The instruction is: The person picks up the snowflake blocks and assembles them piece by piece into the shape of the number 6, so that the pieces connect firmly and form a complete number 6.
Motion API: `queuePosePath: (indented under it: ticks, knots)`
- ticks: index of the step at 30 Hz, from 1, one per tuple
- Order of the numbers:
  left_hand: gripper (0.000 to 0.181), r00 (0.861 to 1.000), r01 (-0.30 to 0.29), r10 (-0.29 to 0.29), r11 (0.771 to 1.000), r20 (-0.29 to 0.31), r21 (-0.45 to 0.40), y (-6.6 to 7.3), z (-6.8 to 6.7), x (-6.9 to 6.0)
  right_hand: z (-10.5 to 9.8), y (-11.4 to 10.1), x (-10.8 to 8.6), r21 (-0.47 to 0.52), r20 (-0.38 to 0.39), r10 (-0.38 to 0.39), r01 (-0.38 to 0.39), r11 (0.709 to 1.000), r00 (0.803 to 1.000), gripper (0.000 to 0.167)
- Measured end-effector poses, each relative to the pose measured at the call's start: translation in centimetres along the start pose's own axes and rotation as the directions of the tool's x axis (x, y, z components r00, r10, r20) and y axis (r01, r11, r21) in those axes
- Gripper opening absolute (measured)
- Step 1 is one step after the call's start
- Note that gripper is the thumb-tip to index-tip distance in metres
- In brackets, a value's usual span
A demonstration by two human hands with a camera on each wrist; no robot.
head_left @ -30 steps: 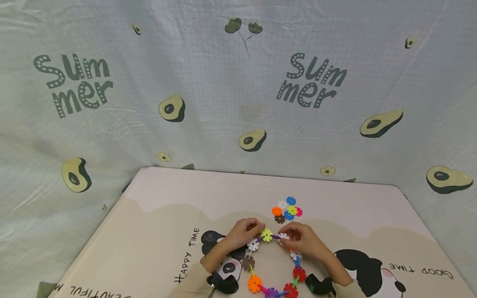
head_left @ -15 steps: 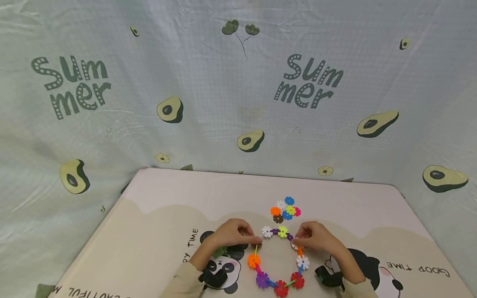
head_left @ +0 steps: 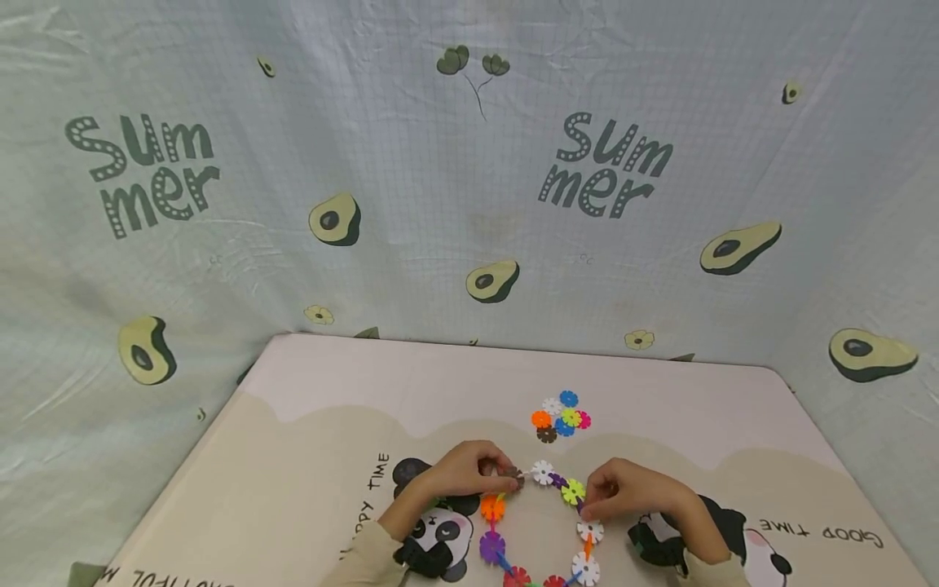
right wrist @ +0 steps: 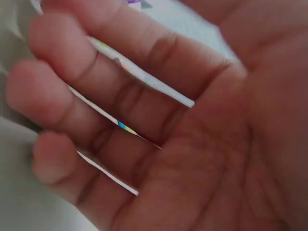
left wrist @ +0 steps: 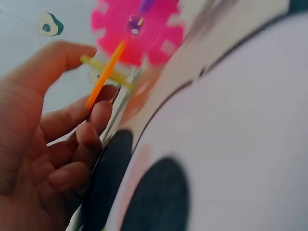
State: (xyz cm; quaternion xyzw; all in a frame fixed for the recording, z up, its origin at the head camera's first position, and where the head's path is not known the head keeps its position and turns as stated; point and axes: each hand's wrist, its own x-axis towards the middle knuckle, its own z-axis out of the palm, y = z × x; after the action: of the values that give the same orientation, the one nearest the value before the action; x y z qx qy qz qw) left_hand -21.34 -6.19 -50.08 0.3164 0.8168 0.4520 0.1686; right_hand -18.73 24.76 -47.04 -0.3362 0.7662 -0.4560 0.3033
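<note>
A ring of linked, notched plastic snowflake discs in many colours lies on the printed cloth before me. At its upper left, my left hand pinches a brown disc between thumb and fingers. The left wrist view shows that hand beside a pink disc, with an orange disc and a yellow disc seen edge-on. My right hand pinches the ring's right side between a yellow disc and a white disc. Its fingertips partly hide a purple disc there.
Behind the ring lies a loose cluster of several discs, including an orange disc and a brown disc. The pale tablecloth has panda prints and lettering. A patterned curtain stands behind the table.
The ring has turned clockwise, its yellow disc passing from the top to the upper right. My left hand has shifted its hold to the brown disc; my right hand has moved slightly right and nearer.
</note>
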Motion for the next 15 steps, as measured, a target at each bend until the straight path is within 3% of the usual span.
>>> queuePosePath:
  ticks: [2,5,10,15]
  knots:
    - [0.027,1.000,-0.005,0.005,1.000,-0.013,-0.017,0.0,0.3,0.2,-0.2,0.3,-0.1,0.001,-0.010,0.009,-0.009,1.000,1.000,0.022]
    - [0.029,0.999,0.012,-0.013,0.999,-0.042,-0.034,0.0,0.5,0.3,-0.4,0.8,-0.3,-0.025,-0.113,0.021,-0.024,0.999,0.993,0.023]
    - [0.029,0.996,0.048,-0.051,0.998,-0.079,-0.042,0.0,0.5,0.3,-0.6,1.7,0.3,-0.087,-0.337,0.005,-0.036,0.996,0.942,0.016]
    - [0.022,0.995,0.075,-0.081,0.993,-0.061,-0.087,0.3,0.8,0.3,-0.5,1.7,1.4,-0.167,-0.432,-0.017,-0.062,0.984,0.902,0.010]
